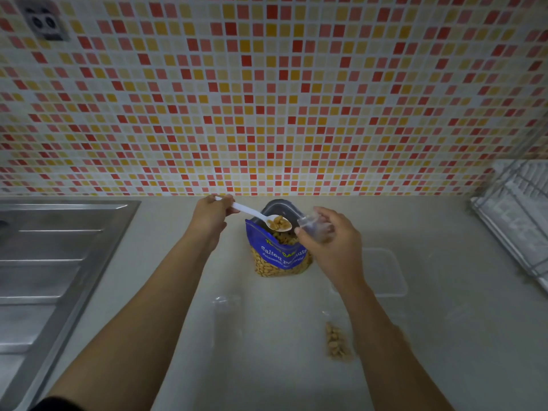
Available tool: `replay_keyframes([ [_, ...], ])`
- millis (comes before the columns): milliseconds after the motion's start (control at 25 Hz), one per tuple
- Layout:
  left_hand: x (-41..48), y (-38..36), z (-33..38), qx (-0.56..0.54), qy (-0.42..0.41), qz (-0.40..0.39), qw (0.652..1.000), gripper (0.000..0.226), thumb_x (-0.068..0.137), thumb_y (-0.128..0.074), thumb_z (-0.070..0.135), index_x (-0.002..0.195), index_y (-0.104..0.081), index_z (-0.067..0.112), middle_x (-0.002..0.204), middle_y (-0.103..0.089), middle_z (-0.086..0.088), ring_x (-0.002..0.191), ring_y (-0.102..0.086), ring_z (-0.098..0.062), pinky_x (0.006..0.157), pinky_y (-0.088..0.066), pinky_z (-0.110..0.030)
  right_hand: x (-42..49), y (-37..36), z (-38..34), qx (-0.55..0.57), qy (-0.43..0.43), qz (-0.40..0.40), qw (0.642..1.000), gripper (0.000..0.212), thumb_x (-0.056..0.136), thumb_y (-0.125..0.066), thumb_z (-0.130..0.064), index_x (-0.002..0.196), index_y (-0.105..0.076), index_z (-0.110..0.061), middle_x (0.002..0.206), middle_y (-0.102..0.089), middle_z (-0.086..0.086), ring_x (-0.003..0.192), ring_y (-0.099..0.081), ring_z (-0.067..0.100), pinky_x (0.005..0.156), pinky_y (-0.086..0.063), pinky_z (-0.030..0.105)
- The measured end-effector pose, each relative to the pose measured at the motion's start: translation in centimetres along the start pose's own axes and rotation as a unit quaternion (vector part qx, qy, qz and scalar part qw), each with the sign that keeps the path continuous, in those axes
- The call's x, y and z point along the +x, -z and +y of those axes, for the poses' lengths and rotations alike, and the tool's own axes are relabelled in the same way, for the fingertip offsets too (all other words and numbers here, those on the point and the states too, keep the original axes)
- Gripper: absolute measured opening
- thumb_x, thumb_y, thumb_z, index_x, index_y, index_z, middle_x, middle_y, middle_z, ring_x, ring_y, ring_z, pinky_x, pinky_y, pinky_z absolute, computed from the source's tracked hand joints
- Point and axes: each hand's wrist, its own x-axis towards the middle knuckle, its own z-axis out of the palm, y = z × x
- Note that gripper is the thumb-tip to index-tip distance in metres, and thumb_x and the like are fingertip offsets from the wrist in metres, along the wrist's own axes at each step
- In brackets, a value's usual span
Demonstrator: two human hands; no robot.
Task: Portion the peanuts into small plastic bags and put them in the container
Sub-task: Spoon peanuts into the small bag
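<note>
A blue bag of salted peanuts point(277, 256) stands open at the middle of the counter. My left hand point(210, 216) grips the handle of a white plastic spoon point(261, 218); its bowl holds several peanuts above the bag's mouth. Just right of the spoon, my right hand point(332, 241) pinches a small clear plastic bag point(314, 226) with its opening toward the spoon. A clear lidless container point(388, 274) sits on the counter right of my right wrist. Nearer me lies a small filled bag of peanuts point(338, 341). An empty clear bag point(226, 318) lies at its left.
A steel sink with a ribbed drainboard point(53, 262) fills the left side. A wire dish rack point(516, 221) stands at the right edge. The mosaic-tiled wall point(267, 93) rises right behind the peanut bag. A dark lid point(275, 207) shows behind the bag.
</note>
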Motion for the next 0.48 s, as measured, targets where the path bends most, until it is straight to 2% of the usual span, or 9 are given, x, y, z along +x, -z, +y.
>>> replay_keyframes([
  [80,0.2,0.5,0.7,-0.022,0.002,0.008,1.0,0.033,0.094,-0.051,0.017,0.124,-0.051,0.004,0.094,-0.061,-0.002,0.09,-0.059,-0.012,0.104,-0.034,-0.044,0.0,-0.3,-0.4,-0.055,0.027,-0.015,0.998,0.05,0.068,-0.079,-0.032,0.113,-0.063,-0.016,0.1,-0.064,-0.004,0.086,-0.058,0.011,0.074,-0.045,0.019],
  [160,0.2,0.8,1.8,-0.031,-0.009,0.005,0.999,0.031,0.094,-0.051,0.015,0.122,-0.052,0.004,0.092,-0.062,-0.001,0.088,-0.059,-0.011,0.104,-0.033,-0.044,-0.1,-0.7,-0.6,-0.085,0.048,-0.019,0.995,0.049,0.068,-0.078,-0.032,0.112,-0.064,-0.014,0.099,-0.066,0.0,0.084,-0.058,0.012,0.073,-0.047,0.022],
  [280,-0.4,0.6,3.7,-0.012,-0.045,-0.023,0.999,0.011,0.092,-0.052,0.015,0.101,-0.057,0.009,0.082,-0.061,0.0,0.081,-0.058,-0.01,0.098,-0.037,-0.041,-0.1,-1.3,-1.0,-0.081,0.049,-0.021,0.995,0.048,0.068,-0.078,-0.033,0.109,-0.064,-0.014,0.098,-0.067,0.001,0.083,-0.058,0.012,0.072,-0.047,0.023],
  [360,-0.9,0.1,5.1,0.037,-0.084,-0.04,0.995,0.007,0.092,-0.052,0.017,0.093,-0.058,0.013,0.08,-0.062,-0.002,0.083,-0.059,-0.013,0.087,-0.041,-0.036,-0.1,-1.6,-1.3,-0.06,0.033,-0.014,0.998,0.049,0.067,-0.079,-0.033,0.109,-0.064,-0.015,0.099,-0.067,0.0,0.084,-0.058,0.011,0.073,-0.041,0.019],
  [440,-1.7,-0.7,6.3,0.119,-0.14,-0.058,0.981,0.013,0.092,-0.051,0.02,0.094,-0.06,0.011,0.083,-0.065,-0.004,0.085,-0.057,-0.017,0.072,-0.041,-0.028,-0.1,-1.8,-1.6,-0.029,0.005,-0.008,1.0,0.051,0.066,-0.08,-0.032,0.111,-0.064,-0.016,0.1,-0.065,-0.001,0.085,-0.056,0.009,0.074,-0.04,0.018],
  [480,-2.2,-1.3,6.9,0.161,-0.171,-0.069,0.97,0.016,0.093,-0.051,0.022,0.096,-0.061,0.009,0.083,-0.065,-0.004,0.08,-0.056,-0.016,0.066,-0.039,-0.024,-0.1,-1.9,-1.8,-0.014,-0.008,-0.008,1.0,0.052,0.067,-0.08,-0.033,0.113,-0.063,-0.016,0.1,-0.065,-0.002,0.086,-0.056,0.009,0.075,-0.041,0.019],
])
